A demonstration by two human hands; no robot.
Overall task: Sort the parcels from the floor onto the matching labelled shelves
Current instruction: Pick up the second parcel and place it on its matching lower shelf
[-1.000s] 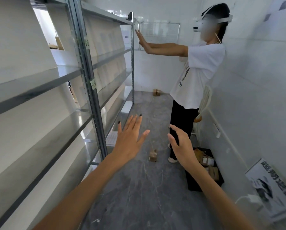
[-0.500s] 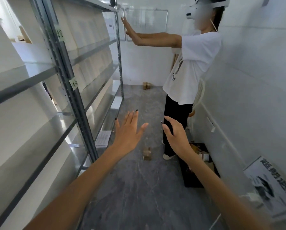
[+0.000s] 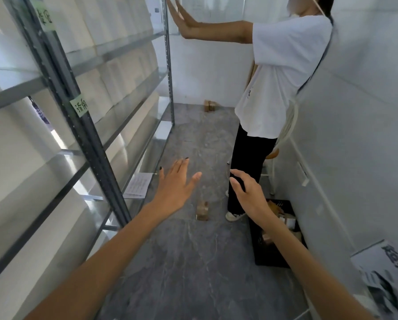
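Shelves (image 3: 114, 54) run along the left, a parcel (image 3: 202, 210) lies mid-floor before a standing person (image 3: 274, 88), more parcels (image 3: 210, 105) sit by the far wall, and a crate (image 3: 266, 255), seemingly holding boxes, stands on the right.

both hands empty, spread: left hand (image 3: 174, 188), right hand (image 3: 251, 197), above small parcel (image 3: 202, 211)
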